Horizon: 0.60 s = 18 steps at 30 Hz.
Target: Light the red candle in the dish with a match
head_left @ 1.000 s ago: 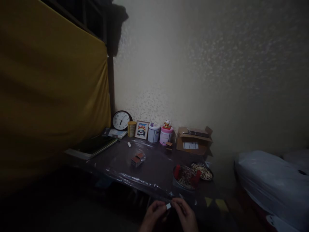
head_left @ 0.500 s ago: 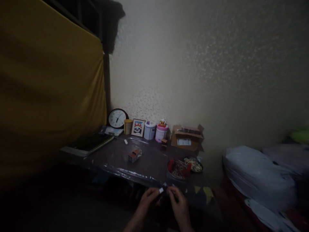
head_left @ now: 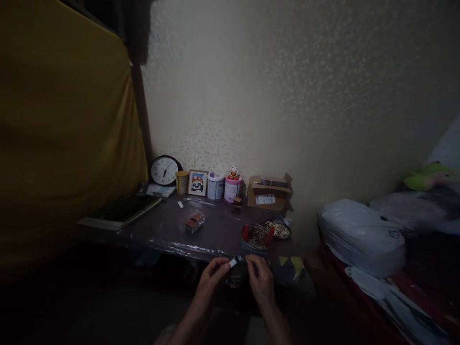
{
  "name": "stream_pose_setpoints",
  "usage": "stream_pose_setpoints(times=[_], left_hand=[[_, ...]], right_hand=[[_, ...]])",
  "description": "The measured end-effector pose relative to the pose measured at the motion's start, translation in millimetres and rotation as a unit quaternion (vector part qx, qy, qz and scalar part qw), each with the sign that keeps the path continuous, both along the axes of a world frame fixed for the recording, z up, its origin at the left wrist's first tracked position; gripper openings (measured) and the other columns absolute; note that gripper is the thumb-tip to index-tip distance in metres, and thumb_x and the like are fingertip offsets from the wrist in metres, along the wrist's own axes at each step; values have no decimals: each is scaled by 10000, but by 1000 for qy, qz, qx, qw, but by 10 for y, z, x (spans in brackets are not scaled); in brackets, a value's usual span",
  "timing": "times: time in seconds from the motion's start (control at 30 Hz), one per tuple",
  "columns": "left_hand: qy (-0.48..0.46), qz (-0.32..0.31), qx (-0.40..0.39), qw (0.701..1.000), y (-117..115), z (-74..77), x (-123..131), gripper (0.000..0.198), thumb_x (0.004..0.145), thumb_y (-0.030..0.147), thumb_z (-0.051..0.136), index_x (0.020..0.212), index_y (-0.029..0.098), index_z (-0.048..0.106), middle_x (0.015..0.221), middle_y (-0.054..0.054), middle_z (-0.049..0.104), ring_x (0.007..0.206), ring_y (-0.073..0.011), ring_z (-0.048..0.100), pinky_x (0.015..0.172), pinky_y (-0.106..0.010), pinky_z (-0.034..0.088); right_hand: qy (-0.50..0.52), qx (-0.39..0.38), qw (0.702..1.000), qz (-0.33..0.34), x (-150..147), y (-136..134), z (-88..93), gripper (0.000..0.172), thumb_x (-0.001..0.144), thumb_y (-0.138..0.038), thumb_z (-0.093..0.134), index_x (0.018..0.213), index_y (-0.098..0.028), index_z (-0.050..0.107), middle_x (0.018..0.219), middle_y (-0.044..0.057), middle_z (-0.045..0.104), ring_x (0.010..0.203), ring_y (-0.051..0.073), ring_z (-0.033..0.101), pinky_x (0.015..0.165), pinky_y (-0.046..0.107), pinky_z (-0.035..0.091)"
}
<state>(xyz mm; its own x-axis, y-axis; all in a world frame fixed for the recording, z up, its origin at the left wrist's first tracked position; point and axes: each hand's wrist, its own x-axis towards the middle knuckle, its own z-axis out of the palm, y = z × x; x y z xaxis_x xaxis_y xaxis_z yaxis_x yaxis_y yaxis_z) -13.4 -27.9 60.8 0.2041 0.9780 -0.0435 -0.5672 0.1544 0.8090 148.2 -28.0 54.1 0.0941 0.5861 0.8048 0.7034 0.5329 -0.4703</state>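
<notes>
My left hand (head_left: 215, 273) pinches a small white, flat-sided piece (head_left: 233, 262) between thumb and fingers, just in front of the table's near edge. Close beside it on the right, my right hand (head_left: 260, 280) has thumb and fingertips pressed together. What they hold, if anything, is too dark and small to make out. Just beyond the hands stands a round container (head_left: 256, 238) with red pieces at its sides and small bits inside. A round dish of thin pale sticks (head_left: 278, 229) sits behind it, to the right.
On the dark plastic-covered table (head_left: 158, 235) lie a clear-wrapped pack of brown boxes (head_left: 194, 222) and a small white item (head_left: 180, 204). A clock (head_left: 165, 170), picture frame (head_left: 197, 183), pink-lidded tub (head_left: 233, 189) and cardboard box (head_left: 269, 194) line the wall. White bags (head_left: 361, 237) lie right.
The view has shifted, so the table items sit higher and further left. Both hands appear higher and stay close together; the white piece is still in my left hand, with more of it showing.
</notes>
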Motion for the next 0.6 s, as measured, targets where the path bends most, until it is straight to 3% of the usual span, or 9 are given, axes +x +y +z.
stream_pose_setpoints(times=[0.1, 0.27, 0.43, 0.6], left_hand=[[20, 8, -24, 999, -40, -42, -79, 241, 638, 344, 717, 787, 172, 637, 667, 11, 635, 595, -99, 555, 562, -196, 411], [24, 17, -37, 999, -66, -125, -115, 228, 665, 357, 694, 781, 170, 634, 615, 21, 614, 566, -85, 539, 540, -181, 390], [9, 5, -19, 1000, -129, -41, -23, 205, 682, 323, 683, 800, 161, 638, 708, -13, 651, 658, -111, 569, 630, -209, 427], [-16, -8, -6, 1000, -140, 6, 26, 176, 685, 299, 684, 790, 166, 640, 726, -9, 657, 674, -110, 569, 665, -218, 430]], right_hand=[[119, -65, 990, -37, 139, 95, -113, 190, 855, -320, 497, 824, -185, 627, 817, 41, 680, 765, 171, 633, 704, 273, 497], [185, -64, 981, -2, 114, -17, 26, 194, 829, -346, 539, 784, -173, 613, 793, 39, 666, 761, 170, 621, 713, 273, 493], [124, -17, 991, 41, -124, -201, 152, 102, 856, -232, 523, 805, -190, 600, 818, 31, 656, 823, 151, 622, 753, 257, 487], [30, 51, 997, 39, -192, -330, 261, 105, 845, -132, 518, 834, -200, 598, 822, 24, 653, 814, 139, 624, 745, 246, 489]])
